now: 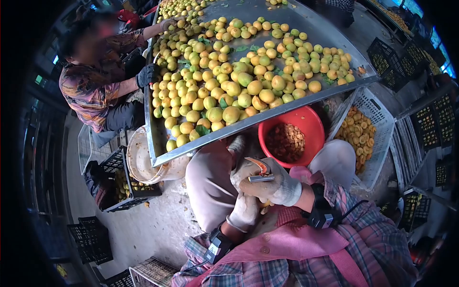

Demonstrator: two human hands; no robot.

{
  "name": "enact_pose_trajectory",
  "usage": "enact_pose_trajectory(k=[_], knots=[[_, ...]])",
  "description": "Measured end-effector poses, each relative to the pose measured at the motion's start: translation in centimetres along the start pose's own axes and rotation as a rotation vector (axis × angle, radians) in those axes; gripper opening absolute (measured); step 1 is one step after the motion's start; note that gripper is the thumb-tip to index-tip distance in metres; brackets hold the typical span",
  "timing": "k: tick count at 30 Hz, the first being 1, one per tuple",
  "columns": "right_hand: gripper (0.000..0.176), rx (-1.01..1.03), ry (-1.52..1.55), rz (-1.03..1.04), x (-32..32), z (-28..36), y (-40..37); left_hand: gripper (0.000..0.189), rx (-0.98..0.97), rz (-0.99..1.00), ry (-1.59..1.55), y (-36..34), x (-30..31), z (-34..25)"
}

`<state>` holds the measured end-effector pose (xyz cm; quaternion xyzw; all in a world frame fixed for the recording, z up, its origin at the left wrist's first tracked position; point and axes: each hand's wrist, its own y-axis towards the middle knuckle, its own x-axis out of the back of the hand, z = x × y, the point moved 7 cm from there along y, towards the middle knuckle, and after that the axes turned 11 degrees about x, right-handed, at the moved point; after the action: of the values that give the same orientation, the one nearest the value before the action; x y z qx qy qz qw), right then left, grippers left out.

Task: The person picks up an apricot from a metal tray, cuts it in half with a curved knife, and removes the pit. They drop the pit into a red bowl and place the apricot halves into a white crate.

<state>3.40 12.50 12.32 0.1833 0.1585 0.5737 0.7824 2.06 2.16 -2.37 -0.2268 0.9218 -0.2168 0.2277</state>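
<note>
My right hand (pixel 277 184), in a pale work glove, is closed round a small knife with a metal handle (pixel 261 178). Its curved blade (pixel 258 165), stained orange, points up and to the left. Pressed close against it is my left hand (pixel 245 210), also gloved, with its fingers curled and partly covered by the right. What lies inside the left hand is hidden. A bit of yellow-orange fruit (pixel 265 208) shows just below the hands. Beyond my knees, many whole apricots (pixel 231 114) are spread over a metal table (pixel 224 125).
A red basin (pixel 313 126) with apricot stones stands under the table edge. Right of it, a white crate (pixel 381 138) holds apricot halves. A white bucket (pixel 138 158) and black crate (pixel 143 193) stand left. A co-worker's gloved hand (pixel 147 75) is at the table's left edge.
</note>
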Motion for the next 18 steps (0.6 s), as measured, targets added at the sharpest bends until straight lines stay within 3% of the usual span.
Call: enact_pose_trajectory(k=[2,4,7,8,9,11,12,14,15,17,18], knots=[[0.010,0.076,-0.107,0.059,0.0,-0.1,-0.1,0.027,0.093,0.205,-0.256,-0.8,-2.3,-2.1],[0.012,-0.210,0.071,0.051,-0.3,-1.7,-0.9,0.027,0.127,0.229,-0.204,-0.9,-2.8,-2.6],[0.013,-0.281,0.161,0.035,-0.1,-1.6,-1.1,0.025,0.145,0.266,-0.070,-0.9,-3.2,-2.3],[0.013,-0.283,0.162,0.036,-0.1,-1.7,-1.2,0.024,0.128,0.280,0.011,-1.0,-3.3,-2.3],[0.013,-0.138,0.096,0.065,-0.3,-0.8,-0.9,0.024,0.129,0.279,0.009,-0.9,-3.2,-2.1],[0.013,0.081,-0.027,0.082,-0.5,0.9,-0.7,0.024,-0.393,0.291,0.309,-1.9,-3.6,-4.4],[0.013,0.080,-0.026,0.083,-0.5,0.8,-1.0,0.024,-0.392,0.290,0.308,-1.9,-3.4,-4.3],[0.014,-0.027,0.088,0.031,0.1,-0.3,-1.7,0.031,0.054,0.372,0.036,-0.6,-3.1,-2.2],[0.014,-0.028,0.087,0.032,0.4,-0.3,-1.6,0.031,0.053,0.372,0.034,-0.5,-2.8,-2.4],[0.016,0.002,-0.011,0.195,0.2,-0.1,-1.5,0.029,0.128,0.624,-0.147,-1.2,-3.8,-2.3],[0.016,-0.002,-0.010,0.194,0.2,-0.1,-1.9,0.029,0.131,0.625,-0.150,-1.2,-3.7,-1.8]])
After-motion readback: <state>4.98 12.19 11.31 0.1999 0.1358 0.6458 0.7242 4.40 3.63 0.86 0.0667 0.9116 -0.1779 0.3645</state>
